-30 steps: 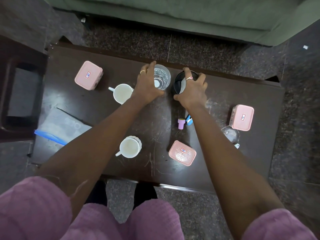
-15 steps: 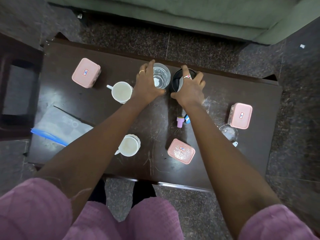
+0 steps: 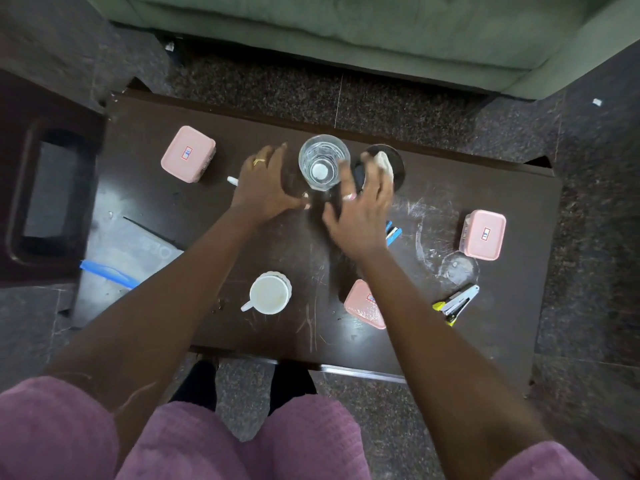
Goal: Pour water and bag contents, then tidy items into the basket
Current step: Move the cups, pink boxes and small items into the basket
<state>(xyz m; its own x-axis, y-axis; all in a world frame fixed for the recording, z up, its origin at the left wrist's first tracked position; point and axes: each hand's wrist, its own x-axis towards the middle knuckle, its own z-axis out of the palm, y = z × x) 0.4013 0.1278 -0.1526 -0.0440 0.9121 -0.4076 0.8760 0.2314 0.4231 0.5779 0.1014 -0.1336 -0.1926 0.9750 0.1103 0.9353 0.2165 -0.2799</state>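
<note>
A clear glass of water (image 3: 323, 162) stands at the far middle of the dark table (image 3: 502, 341). Just to its right is a black cup (image 3: 394, 168) with something white inside. My left hand (image 3: 266, 185) hovers left of the glass with fingers spread and holds nothing. It covers a white mug, of which only the handle (image 3: 232, 181) shows. My right hand (image 3: 363, 209), blurred and spread open, sits between the glass and the black cup. A clear zip bag (image 3: 128, 251) with a blue strip lies at the table's left end.
A second white mug (image 3: 270, 292) stands near the front. Pink boxes sit at back left (image 3: 188, 154) and right (image 3: 485, 233), with a pink lid (image 3: 363, 304) in front. A stapler (image 3: 457, 303), a clear lid (image 3: 459, 268) and a blue item (image 3: 393, 233) lie at the right. A dark basket (image 3: 45, 195) is off the left.
Both hands have let go: the left has drawn back off the glass, and the right has come off the black cup and shifted left toward the glass.
</note>
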